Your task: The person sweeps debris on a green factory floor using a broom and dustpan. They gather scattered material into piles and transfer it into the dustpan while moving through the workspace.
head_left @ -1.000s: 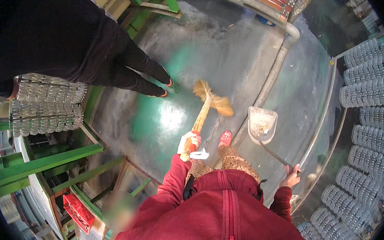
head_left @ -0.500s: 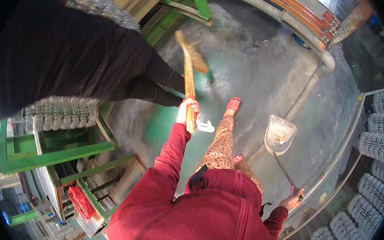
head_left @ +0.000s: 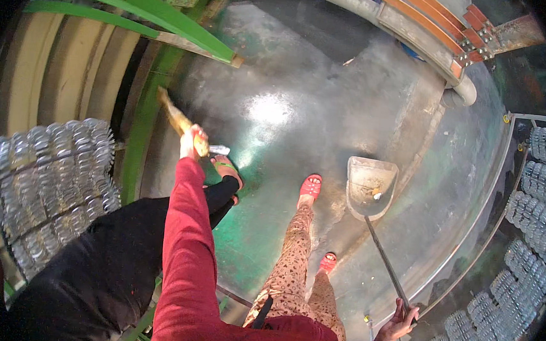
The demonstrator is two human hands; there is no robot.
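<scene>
Right hand grips the long handle end of the dustpan, whose tray rests flat on the wet floor ahead of the red sandals. Left hand is clenched on the broom, extended toward the green frame at the floor's left edge. Judged best practice: sweep debris low toward the tray lip. Broom bristles are hidden behind the frame; another person in black crowds the left arm
</scene>
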